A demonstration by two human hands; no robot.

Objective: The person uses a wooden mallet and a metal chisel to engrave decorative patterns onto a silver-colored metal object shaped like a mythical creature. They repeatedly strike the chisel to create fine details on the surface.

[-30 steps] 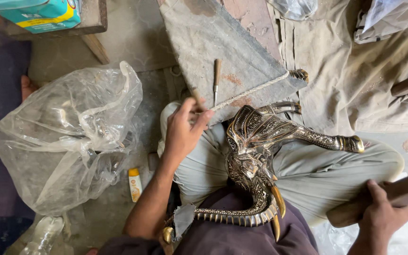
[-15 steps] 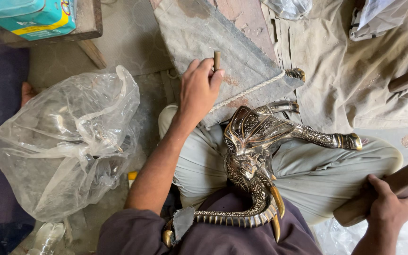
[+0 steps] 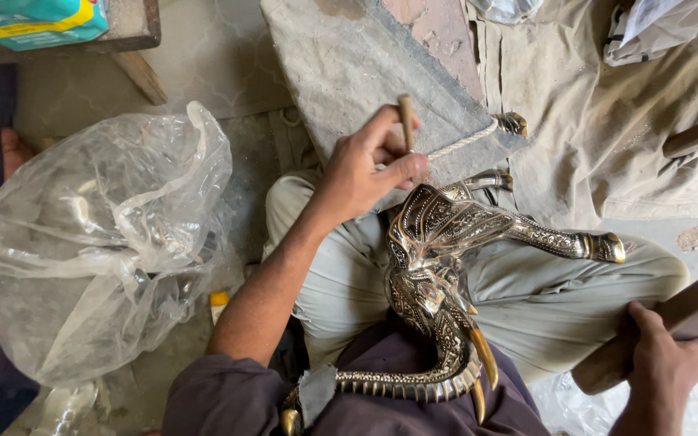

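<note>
slab (image 3: 341, 64): grey stone block, tilted, just beyond the knees; the punch is being lifted off its top
bag (image 3: 90, 242): big clear plastic sack on the floor to the left, metal pieces dimly seen inside
elephant (image 3: 438, 266): ornate silver-and-gold metal figure lying across the lap, trunk curling toward the waist, gold tusks by the belly; one leg sticks out to the right
mallet (image 3: 680, 323): thick wooden club, slanting up to the right edge
left hand (image 3: 365, 165): over the slab's near edge, just above the elephant's ear
right hand (image 3: 660, 367): low right, on the mallet's near end
punch (image 3: 406, 121): thin brown rod, upright
fingers, left (image 3: 401, 168): curled close, thumb and forefinger pinching the punch near its lower half
fingers, right (image 3: 644, 319): wrapped tight round the mallet
doing it well: i judge the punch wants a firm low pinch, tip set square on the figure; keep the elephant steady on the thighs; mallet ready
</note>
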